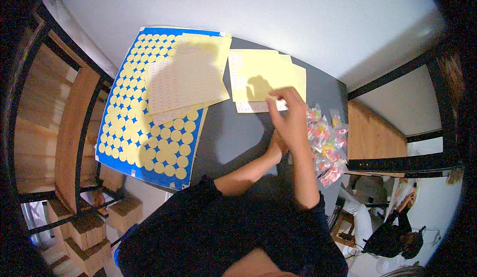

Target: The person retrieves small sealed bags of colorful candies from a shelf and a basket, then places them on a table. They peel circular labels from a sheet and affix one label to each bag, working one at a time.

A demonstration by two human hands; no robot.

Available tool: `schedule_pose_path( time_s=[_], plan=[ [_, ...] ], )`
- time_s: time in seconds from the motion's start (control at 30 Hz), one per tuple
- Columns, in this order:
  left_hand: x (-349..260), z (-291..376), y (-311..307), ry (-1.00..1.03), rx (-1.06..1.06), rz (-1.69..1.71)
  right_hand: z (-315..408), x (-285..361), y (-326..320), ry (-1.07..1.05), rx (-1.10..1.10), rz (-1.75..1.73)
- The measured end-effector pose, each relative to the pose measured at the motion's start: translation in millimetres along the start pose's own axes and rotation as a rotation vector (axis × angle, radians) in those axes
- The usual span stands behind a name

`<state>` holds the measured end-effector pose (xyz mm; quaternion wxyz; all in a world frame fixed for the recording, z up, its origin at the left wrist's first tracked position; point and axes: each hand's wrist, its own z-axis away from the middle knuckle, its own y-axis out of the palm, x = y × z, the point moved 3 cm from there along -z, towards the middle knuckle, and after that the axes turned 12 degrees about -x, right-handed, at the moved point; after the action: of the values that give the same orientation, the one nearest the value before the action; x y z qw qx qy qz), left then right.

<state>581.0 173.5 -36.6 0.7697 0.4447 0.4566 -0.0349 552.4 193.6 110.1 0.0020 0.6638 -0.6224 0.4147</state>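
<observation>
My right hand [290, 115] hovers over the lower edge of a stack of yellow backing sheets [268, 68]. Its thumb and index finger are bent towards each other with a small gap, and I see nothing between them. Behind the right wrist is my left hand [277, 146], whose fingers are mostly hidden, so whether it holds anything cannot be made out. White printed strips show along the left and lower edges of the sheets. Just right of my hands lies a pile of small clear plastic bags [326, 143] with colourful pieces inside.
A blue board [145, 178] with rows of round yellow stickers [164, 143] covers the table's left side. Printed label sheets [186, 83] overlap it. The dark grey table [210, 143] meets a white wall [246, 5]. Cardboard boxes [87, 254] stand lower left; another person [391, 236] is lower right.
</observation>
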Motion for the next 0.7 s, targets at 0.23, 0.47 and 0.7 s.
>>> schedule_pose_path(
  time_s=[0.23,0.47,0.7],
  plan=[
    [41,-17,-26,-0.224,0.031,0.015,-27,-41,83,0.173,0.384,0.245],
    [22,-13,-6,-0.137,0.015,-0.011,-19,-37,98,0.134,0.41,0.328],
    [6,1,0,-0.059,-0.019,-0.092,-10,-43,103,0.192,0.322,0.32]
  ],
)
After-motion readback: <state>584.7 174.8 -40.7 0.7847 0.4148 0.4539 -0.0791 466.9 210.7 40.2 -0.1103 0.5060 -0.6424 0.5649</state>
